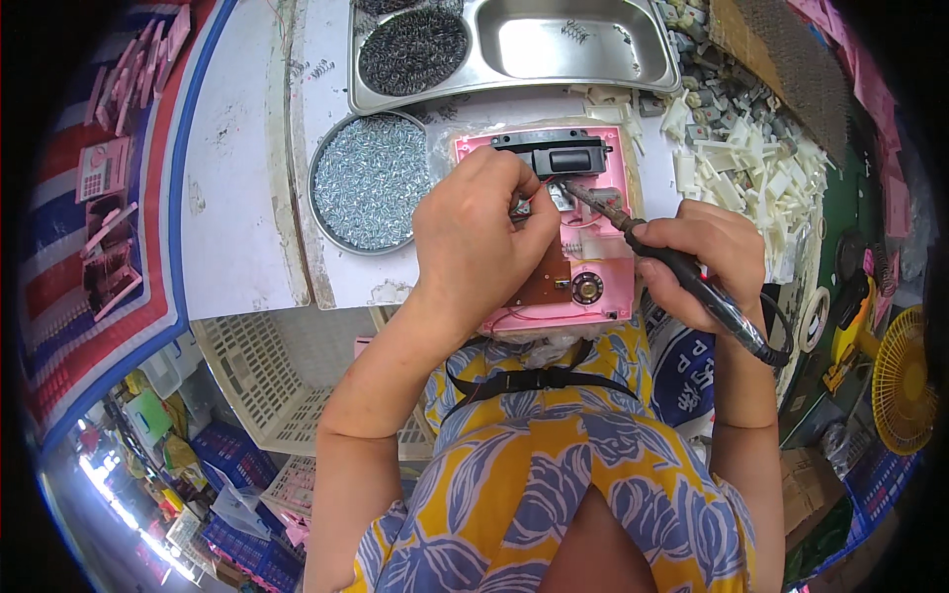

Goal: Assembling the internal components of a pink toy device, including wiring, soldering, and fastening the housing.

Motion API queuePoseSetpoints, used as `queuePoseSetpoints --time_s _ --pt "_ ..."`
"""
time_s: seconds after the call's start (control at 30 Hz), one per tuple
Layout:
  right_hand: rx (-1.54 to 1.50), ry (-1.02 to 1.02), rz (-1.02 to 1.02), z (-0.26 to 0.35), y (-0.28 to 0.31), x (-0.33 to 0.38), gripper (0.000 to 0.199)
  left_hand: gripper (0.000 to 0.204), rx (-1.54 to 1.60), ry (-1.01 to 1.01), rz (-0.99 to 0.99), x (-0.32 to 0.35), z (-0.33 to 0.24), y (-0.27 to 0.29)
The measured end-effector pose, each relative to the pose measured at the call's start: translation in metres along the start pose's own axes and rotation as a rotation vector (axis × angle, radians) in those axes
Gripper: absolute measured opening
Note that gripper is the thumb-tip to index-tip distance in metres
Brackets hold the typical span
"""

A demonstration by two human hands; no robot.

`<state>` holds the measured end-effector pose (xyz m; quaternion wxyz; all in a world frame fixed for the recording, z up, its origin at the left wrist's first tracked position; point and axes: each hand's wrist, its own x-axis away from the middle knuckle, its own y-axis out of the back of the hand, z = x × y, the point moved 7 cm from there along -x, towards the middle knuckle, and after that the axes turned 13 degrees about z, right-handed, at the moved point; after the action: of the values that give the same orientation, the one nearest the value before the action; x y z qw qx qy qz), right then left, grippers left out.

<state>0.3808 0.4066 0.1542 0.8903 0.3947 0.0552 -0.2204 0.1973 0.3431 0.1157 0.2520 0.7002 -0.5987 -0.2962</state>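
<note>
My right hand [707,259] grips a soldering iron [682,267] by its dark handle, and the iron's metal tip reaches into an open pink plastic housing [618,282]. At the tip, just below a black battery-holder-like part [568,158], my left hand [484,222] is closed in a pinch. A thin red wire [547,181] shows at its fingertips; the rest of what it holds is hidden. Inside the housing lie a brown circuit board [542,282], partly under my left hand, a round black part [587,288] and a small spring [572,249].
A round tin of small silvery pins or screws [368,183] stands left of the housing. Beyond is a metal tray [474,89] with dark springs. White plastic parts [751,188] are heaped at the right. A cream plastic basket [287,366] sits below the table edge; a yellow fan [905,381] is far right.
</note>
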Motion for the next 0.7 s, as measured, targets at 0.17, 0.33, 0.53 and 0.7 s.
queuePoseSetpoints --time_s 0.17,0.33,0.53,0.7 --pt "-0.001 0.002 -0.011 -0.002 0.002 -0.001 0.027 0.012 -0.024 -0.018 -0.030 0.001 0.000 -0.001" --pt "0.007 -0.027 0.010 -0.002 0.005 0.005 0.027 0.012 -0.042 -0.034 -0.044 0.002 0.000 -0.003" --pt "0.009 -0.048 -0.005 0.002 0.008 0.015 0.025 0.013 -0.034 0.012 -0.011 0.002 0.000 -0.003" --pt "0.007 -0.050 -0.010 0.002 0.008 0.014 0.025 0.012 -0.019 0.005 -0.017 0.001 -0.001 0.000"
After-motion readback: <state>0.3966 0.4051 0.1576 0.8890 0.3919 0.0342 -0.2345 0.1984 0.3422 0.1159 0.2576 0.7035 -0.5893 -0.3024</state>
